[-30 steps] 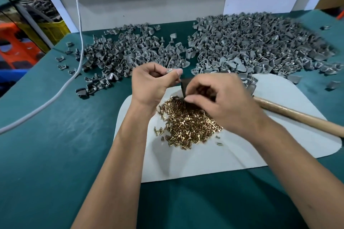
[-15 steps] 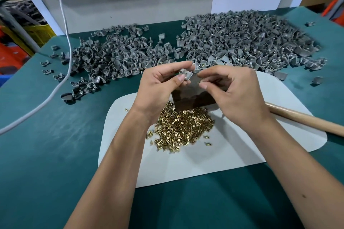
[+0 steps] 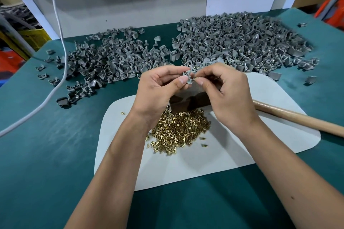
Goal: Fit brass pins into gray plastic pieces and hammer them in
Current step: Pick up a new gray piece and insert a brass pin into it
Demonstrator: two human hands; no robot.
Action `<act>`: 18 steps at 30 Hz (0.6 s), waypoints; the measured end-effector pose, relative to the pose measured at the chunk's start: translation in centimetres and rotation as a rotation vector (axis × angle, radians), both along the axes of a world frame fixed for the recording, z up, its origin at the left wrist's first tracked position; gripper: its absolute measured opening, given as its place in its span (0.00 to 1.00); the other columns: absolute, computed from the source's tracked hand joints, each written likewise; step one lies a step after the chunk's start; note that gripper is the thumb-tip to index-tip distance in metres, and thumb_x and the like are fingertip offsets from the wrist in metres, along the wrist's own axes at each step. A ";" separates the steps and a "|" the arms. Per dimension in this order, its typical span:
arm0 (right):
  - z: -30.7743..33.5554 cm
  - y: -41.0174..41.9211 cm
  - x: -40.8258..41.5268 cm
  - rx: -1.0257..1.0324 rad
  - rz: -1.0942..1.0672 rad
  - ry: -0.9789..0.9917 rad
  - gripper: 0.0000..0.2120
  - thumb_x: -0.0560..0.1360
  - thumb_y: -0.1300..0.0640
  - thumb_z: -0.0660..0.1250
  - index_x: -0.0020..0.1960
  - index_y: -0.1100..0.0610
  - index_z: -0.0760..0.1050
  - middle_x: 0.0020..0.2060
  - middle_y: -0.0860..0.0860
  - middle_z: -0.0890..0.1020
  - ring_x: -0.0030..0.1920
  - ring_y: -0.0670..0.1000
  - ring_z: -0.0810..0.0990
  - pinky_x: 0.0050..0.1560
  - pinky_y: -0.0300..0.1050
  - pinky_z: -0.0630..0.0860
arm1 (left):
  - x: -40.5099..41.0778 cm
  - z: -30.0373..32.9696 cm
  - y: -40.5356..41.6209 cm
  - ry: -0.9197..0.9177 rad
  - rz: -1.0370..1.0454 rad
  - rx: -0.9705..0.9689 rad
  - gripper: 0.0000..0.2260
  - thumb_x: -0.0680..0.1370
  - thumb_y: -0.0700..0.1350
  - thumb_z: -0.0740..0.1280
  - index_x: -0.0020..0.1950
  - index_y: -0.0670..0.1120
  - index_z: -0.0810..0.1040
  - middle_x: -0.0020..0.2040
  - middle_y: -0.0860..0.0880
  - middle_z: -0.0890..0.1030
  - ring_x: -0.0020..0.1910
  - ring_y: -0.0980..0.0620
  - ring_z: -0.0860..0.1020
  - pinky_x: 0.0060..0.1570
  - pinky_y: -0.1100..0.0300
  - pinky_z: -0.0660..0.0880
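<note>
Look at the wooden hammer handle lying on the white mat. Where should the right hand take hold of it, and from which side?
Grip the wooden handle on its bare middle stretch, coming down from above on the right. It lies flat and slanted across the white mat, and its head end is hidden behind the right hand. That hand would probably first have to release the brass pin.
</note>
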State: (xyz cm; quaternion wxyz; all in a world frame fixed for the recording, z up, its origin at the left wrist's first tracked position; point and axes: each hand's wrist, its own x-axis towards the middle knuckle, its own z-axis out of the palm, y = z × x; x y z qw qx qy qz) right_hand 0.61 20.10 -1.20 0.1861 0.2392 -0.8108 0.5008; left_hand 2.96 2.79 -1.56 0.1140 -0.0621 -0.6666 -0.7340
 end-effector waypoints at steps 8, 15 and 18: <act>-0.1 -0.1 -0.1 0.027 -0.030 0.008 0.03 0.77 0.62 0.72 0.50 0.57 0.84 0.44 0.48 0.83 0.47 0.46 0.81 0.51 0.42 0.77 | 0.0 -0.3 0.5 -0.024 0.010 0.031 0.13 0.75 0.30 0.72 0.59 0.38 0.83 0.47 0.42 0.87 0.44 0.48 0.83 0.50 0.59 0.82; 0.0 0.0 -0.2 0.053 -0.043 -0.051 0.03 0.76 0.60 0.73 0.50 0.54 0.84 0.43 0.45 0.83 0.46 0.43 0.80 0.49 0.33 0.73 | 0.2 -0.2 0.5 -0.024 0.018 0.014 0.15 0.74 0.29 0.72 0.60 0.37 0.82 0.44 0.44 0.87 0.41 0.52 0.84 0.48 0.61 0.82; 0.0 0.0 -0.2 0.040 -0.047 -0.059 0.04 0.76 0.60 0.73 0.49 0.54 0.84 0.42 0.45 0.83 0.45 0.42 0.81 0.48 0.32 0.73 | 0.2 -0.1 0.5 -0.013 0.026 0.004 0.15 0.73 0.28 0.73 0.60 0.37 0.82 0.42 0.45 0.87 0.40 0.52 0.84 0.46 0.61 0.82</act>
